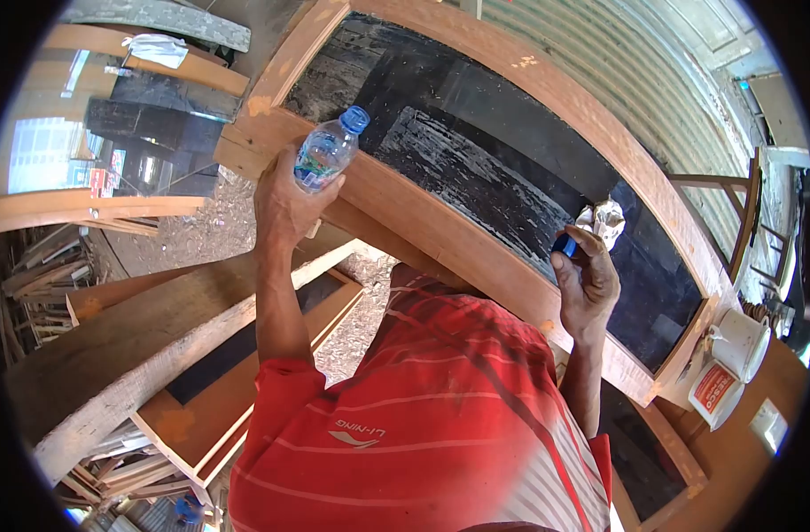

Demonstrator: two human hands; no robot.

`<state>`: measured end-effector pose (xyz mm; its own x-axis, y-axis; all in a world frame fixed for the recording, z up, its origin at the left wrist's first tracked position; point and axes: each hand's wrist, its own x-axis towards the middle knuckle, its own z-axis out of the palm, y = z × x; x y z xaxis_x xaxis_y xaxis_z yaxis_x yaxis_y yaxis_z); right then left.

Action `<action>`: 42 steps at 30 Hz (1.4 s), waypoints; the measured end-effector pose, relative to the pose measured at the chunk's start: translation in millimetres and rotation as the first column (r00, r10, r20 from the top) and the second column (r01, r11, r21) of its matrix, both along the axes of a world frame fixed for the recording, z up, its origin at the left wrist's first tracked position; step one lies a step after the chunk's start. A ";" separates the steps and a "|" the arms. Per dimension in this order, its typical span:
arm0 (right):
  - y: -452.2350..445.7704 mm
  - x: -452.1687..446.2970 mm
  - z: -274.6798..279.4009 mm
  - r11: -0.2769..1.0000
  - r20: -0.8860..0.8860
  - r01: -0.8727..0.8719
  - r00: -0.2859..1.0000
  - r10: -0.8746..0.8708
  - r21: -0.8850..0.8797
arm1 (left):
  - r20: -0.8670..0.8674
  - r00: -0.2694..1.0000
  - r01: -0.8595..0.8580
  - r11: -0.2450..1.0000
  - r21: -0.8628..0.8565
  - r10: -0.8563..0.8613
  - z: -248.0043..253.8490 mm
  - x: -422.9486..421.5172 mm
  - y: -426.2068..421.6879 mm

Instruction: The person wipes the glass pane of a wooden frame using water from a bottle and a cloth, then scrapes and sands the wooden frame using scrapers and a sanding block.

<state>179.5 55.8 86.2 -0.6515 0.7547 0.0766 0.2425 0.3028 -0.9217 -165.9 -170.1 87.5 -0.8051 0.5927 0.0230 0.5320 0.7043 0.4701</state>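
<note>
My left hand (285,197) is wrapped round a clear plastic bottle (327,152) with a blue top and a printed label. The bottle tilts to the right over the near rail of a wooden frame (458,226). Between thumb and fingers, my right hand (591,282) pinches a small blue bottle cap (564,245). That hand is above the dark panel (502,115) inside the frame, which bears whitish streaks. Just beyond my right fingers lies a crumpled whitish wad (605,220), cloth or paper, which I cannot tell.
Two white tubs (740,344) stand at the frame's right end. At left, a thick wooden plank (148,332) lies across another framed panel (201,408). Stacked wood offcuts (46,275) fill the far left. A corrugated metal wall (635,71) rises behind the frame.
</note>
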 end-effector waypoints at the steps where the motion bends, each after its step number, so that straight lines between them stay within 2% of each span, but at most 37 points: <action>1: 0.3 2.1 -10.8 0.997 0.037 0.030 0.999 -0.033 0.065 | -0.022 1.000 0.019 0.999 -0.032 -0.019 -0.2 -4.0 0.3; 3: -1.8 9.5 -40.9 0.979 0.089 0.110 0.988 -0.127 0.171 | -0.059 0.997 0.050 0.994 -0.099 -0.056 -4.2 -8.5 1.2; 5: -6.2 21.0 -72.5 0.970 0.117 0.192 0.971 -0.210 0.150 | -0.035 0.995 0.088 0.992 -0.091 -0.092 1.6 -7.3 7.4; 10: -15.0 37.7 -97.4 0.949 0.202 0.238 0.938 -0.280 0.210 | -0.005 0.986 0.166 0.982 -0.093 -0.168 -1.8 -9.8 8.7; 17: -11.3 32.7 -99.6 0.933 0.162 0.184 0.957 -0.243 0.310 | -0.063 0.976 0.197 0.970 -0.141 -0.207 -5.9 -14.0 9.8; 20: -12.3 34.6 -100.0 0.956 0.208 0.211 0.945 -0.253 0.205 | -0.056 0.976 0.202 0.967 -0.156 -0.213 -5.7 -14.2 11.7; 35: -9.3 29.9 -99.0 0.938 0.166 0.183 0.957 -0.239 0.296 | -0.096 0.948 0.282 0.939 -0.196 -0.305 -11.3 -9.8 18.8; 42: -8.9 31.1 -100.3 0.950 0.192 0.201 0.949 -0.249 0.239 | -0.112 0.947 0.269 0.935 -0.232 -0.300 -12.3 -12.7 23.7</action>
<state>210.6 47.0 -14.2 -0.4854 0.8648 0.1284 0.5137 0.4009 -0.7585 -178.6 -146.4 75.1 -0.5992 0.8002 -0.0253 0.7753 0.5878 0.2310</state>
